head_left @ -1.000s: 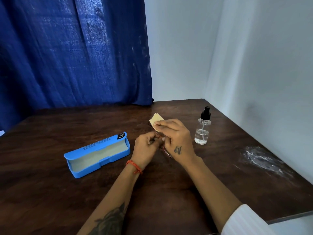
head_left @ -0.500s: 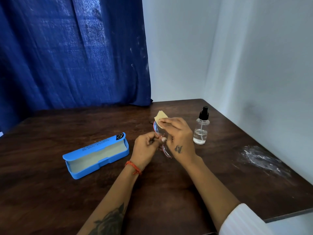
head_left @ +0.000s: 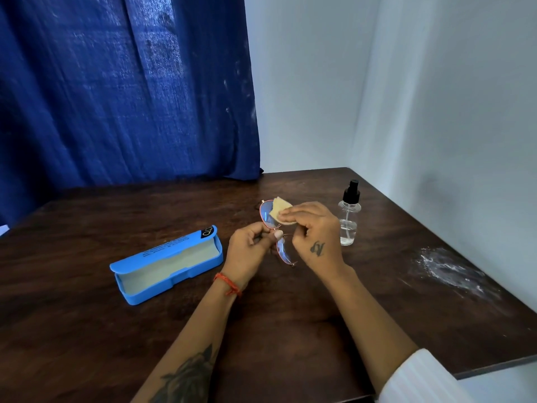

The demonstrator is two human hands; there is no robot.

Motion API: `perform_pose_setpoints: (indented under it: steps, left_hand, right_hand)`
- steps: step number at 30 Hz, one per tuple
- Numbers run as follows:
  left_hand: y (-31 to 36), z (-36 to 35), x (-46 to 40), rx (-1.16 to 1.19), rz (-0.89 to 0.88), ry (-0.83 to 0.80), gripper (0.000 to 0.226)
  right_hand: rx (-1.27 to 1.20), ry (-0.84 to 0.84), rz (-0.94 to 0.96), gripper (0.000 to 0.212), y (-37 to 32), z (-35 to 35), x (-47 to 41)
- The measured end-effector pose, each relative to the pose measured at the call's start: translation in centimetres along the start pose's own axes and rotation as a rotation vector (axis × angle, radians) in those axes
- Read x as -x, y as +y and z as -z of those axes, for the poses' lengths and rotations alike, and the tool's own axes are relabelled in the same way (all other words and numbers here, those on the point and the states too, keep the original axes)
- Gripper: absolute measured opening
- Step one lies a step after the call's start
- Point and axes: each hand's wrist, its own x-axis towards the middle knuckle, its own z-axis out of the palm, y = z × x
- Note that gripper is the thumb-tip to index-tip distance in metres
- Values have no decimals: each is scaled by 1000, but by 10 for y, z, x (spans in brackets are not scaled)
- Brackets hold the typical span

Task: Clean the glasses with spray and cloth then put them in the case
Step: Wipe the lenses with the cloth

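Note:
My left hand (head_left: 251, 247) pinches the thin-rimmed glasses (head_left: 283, 251) at the bridge and holds them on edge above the table. The far lens (head_left: 266, 218) is blue-tinted. My right hand (head_left: 315, 231) presses a small yellow cloth (head_left: 280, 210) against that far lens. The near lens sits between my two hands. A clear spray bottle (head_left: 348, 219) with a black pump top stands upright just right of my right hand. The blue case (head_left: 167, 264) lies open to the left of my left hand, its pale lining bare.
The dark wooden table (head_left: 87, 330) ends at a front-right edge. A white powdery smear (head_left: 447, 270) marks it at the right. A blue curtain (head_left: 116, 88) hangs behind, and white walls close the back right corner.
The glasses have turned so the far lens now shows, and my right hand with the cloth has slid slightly right across it. The case and the bottle stay put.

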Motion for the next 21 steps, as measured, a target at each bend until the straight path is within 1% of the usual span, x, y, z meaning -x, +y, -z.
perform_pose_setpoints:
  steps: [2, 5, 9, 12, 14, 16, 18, 21]
  left_hand:
    - [-1, 0, 0, 14, 3, -20, 7]
    - [-2, -1, 0, 13, -9, -28, 10]
    - [-3, 0, 0, 3, -15, -6, 11]
    - [-3, 1, -1, 13, 10, 46, 16]
    - [-2, 1, -1, 21, 15, 44, 18]
    - [-1, 0, -1, 15, 16, 18, 15]
    - [-2, 0, -1, 16, 24, 3, 9]
    - [-2, 0, -1, 11, 24, 1, 9]
  right_hand:
    - [41, 13, -3, 47, 1, -1, -1]
    - [40, -30, 33, 49, -2, -4, 0]
    - [-14, -128, 106, 42, -6, -10, 5]
    - [-54, -178, 129, 40, -5, -8, 7]
    - [-99, -160, 88, 36, -2, -4, 6]
    - [-130, -134, 22, 35, 0, -2, 5]
    - [-114, -106, -14, 38, 1, -1, 4]
    - [-55, -40, -32, 43, 2, 1, 2]
